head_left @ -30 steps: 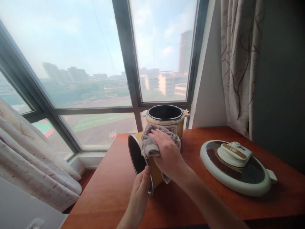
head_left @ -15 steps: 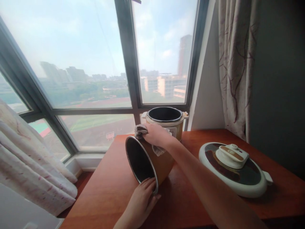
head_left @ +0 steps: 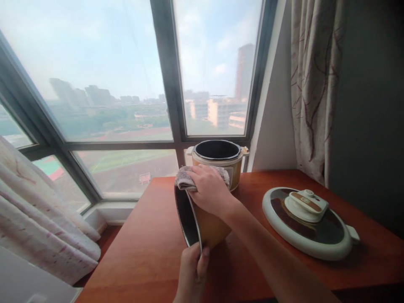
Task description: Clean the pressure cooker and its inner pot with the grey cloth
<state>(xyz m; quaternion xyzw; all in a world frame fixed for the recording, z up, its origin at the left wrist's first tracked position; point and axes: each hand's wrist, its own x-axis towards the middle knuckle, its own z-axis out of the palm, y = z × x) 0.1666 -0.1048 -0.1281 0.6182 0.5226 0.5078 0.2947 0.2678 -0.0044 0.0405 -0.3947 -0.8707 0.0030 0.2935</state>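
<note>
A gold inner pot (head_left: pixel 212 227) with a dark inside lies tilted on its side on the wooden table, its mouth facing left. My left hand (head_left: pixel 192 265) pinches the near part of its rim, thumb outside and fingers inside. On the pot's upper side, my right hand (head_left: pixel 210 189) presses a grey, patterned cloth (head_left: pixel 184 179) that hangs over the rim. Just behind stands the pressure cooker body (head_left: pixel 235 179), upright and uncovered, its front partly hidden by the cloth and hand.
The cooker's white lid (head_left: pixel 307 223) with a dark top lies at the right of the table (head_left: pixel 132 252). Behind the table are large windows (head_left: pixel 120 84). Curtains hang at the left (head_left: pixel 41 223) and right (head_left: pixel 315 92).
The pot has turned so its mouth shows narrower. The cloth is now spread flatter over the upper rim under my right hand. My left hand has shifted its grip slightly along the rim.
</note>
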